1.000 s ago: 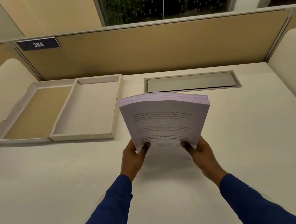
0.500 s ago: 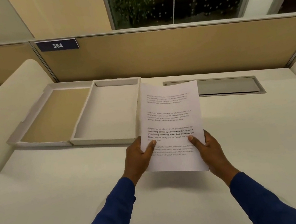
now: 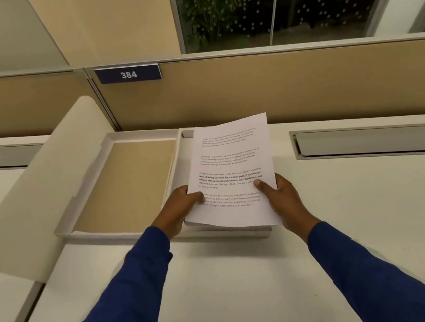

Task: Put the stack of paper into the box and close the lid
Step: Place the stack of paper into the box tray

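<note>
A thick stack of paper (image 3: pixel 231 157) with printed text faces up and hovers over the right half of the open white box (image 3: pixel 182 160). My left hand (image 3: pixel 182 207) grips the stack's near left corner and my right hand (image 3: pixel 278 195) grips its near right edge, thumbs on top. The stack hides most of the box's tray; only its left wall and a far corner show. The lid (image 3: pixel 126 188), with a tan inside, lies open flat to the left of the tray.
The box sits at the back of a white desk (image 3: pixel 252 279) against a tan partition (image 3: pixel 277 86) with a "384" sign (image 3: pixel 128 74). A curved white divider (image 3: pixel 33 194) rises on the left. A grey cable hatch (image 3: pixel 373 143) lies at right.
Both hands have carried the stack left and forward, from beside the box to above its tray. It went from tilted up to nearly flat.
</note>
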Tool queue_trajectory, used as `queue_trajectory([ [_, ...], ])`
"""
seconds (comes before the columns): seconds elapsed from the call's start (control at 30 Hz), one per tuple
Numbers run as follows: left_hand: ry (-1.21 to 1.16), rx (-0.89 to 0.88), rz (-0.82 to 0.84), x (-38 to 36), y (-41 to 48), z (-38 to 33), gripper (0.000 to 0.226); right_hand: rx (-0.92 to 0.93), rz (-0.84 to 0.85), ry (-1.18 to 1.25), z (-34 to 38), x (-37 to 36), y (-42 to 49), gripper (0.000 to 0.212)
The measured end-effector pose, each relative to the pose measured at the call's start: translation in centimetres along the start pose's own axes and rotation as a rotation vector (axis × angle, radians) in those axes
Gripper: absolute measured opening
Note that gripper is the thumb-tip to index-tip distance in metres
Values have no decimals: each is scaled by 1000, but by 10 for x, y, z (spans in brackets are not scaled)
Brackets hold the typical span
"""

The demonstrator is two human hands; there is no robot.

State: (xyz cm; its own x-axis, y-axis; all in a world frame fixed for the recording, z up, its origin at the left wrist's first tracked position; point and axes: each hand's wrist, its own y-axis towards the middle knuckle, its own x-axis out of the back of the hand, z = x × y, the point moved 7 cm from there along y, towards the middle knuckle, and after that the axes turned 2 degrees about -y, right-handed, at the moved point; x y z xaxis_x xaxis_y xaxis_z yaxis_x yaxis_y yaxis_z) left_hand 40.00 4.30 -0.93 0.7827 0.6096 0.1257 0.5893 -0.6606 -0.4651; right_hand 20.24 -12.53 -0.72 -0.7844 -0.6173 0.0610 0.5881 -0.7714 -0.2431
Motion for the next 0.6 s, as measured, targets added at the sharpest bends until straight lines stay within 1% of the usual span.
queue_trajectory([
  [0.07, -5, 30, -8, 17, 19, 2, 24, -25, 17, -30, 0, -18, 19, 23],
  [0.1, -3, 45, -16, 24, 27, 4, 26, -39, 23, -41, -1, -26, 28, 25],
  [0.2, 34, 99, -38, 36, 48, 11, 40, -98, 32, -79, -10, -44, 50, 34],
  [0.3, 61, 123, -38, 42, 64, 13, 44, -145, 16, -122, -19, -55, 65, 27],
  [0.33, 65, 125, -38, 43, 69, 14, 44, -156, 7, -132, -23, -57, 69, 26],
  [0.43, 76, 131, -42, 44, 78, 17, 42, -187, -24, -155, -33, -59, 76, 33],
  [0.53, 107, 135, -35, 40, 84, 18, 35, -209, -43, -169, -40, -58, 79, 31],
  [0.6, 113, 146, -34, 36, 86, 20, 34, -225, -50, -187, -43, -57, 81, 27],
])
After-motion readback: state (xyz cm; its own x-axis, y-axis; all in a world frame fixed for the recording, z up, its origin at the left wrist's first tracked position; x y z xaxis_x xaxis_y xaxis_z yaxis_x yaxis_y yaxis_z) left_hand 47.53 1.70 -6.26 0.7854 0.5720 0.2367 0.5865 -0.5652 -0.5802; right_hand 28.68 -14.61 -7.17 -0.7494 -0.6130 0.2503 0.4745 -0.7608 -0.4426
